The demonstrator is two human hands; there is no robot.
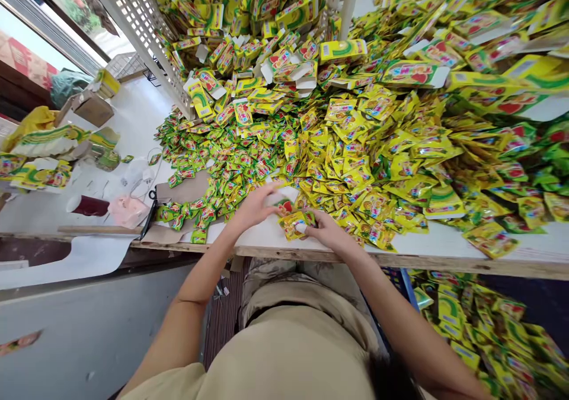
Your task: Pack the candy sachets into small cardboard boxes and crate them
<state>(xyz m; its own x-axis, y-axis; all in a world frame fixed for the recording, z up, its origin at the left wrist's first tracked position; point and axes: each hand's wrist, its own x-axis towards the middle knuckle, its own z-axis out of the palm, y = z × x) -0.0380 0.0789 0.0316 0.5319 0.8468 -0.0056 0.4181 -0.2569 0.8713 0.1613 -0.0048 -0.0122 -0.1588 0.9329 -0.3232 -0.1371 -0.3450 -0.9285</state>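
Observation:
My left hand [256, 205] is at the table's front edge, thumb and fingers apart and slightly blurred. Its fingertips are close to a small red and green item [285, 205], too blurred to name. Just to the right, my right hand [328, 233] grips a yellow candy packet [291, 227], with its thumb on the near side. Whether it also holds the red and green item I cannot tell. Beyond both hands spreads a heap of yellow packets [355, 157]. Small green wrapped packets [249, 157] lie to its left.
Yellow cartons [344, 50] are piled at the back beside a white perforated basket [137, 24]. At left are a dark red cup [89, 205], a pink bag [128, 210] and a cardboard box [92, 108]. More packages [484, 329] fill a container below the table at right.

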